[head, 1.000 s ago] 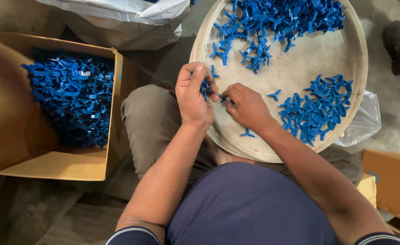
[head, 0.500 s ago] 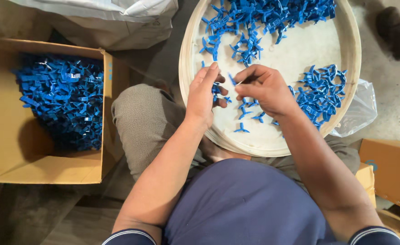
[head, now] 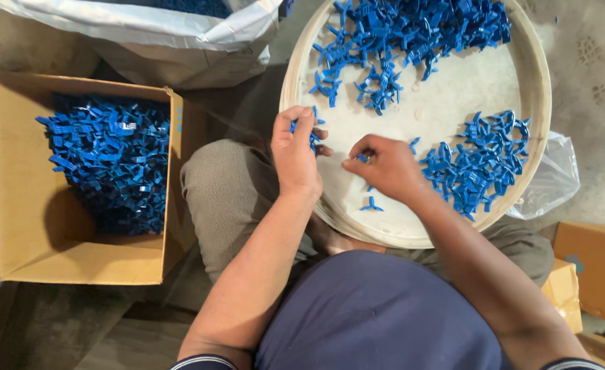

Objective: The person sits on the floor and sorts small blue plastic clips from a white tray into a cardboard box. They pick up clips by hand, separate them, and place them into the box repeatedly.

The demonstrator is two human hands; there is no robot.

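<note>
Blue plastic pieces (head: 314, 137) (apparently several) gripped by left hand (head: 295, 154); right hand (head: 384, 168) pinches another

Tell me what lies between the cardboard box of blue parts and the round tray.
In the head view, the person's bent leg in grey trousers fills the stretch between the cardboard box and the round tray; the left hand reaches over it.

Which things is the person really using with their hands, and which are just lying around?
In use:
- left hand, holding blue plastic pieces
- right hand, pinching a small blue piece
- round tray on the lap
- cardboard box full of blue pieces

Just lying about:
- white sack
- clear plastic bag
- orange box
</note>
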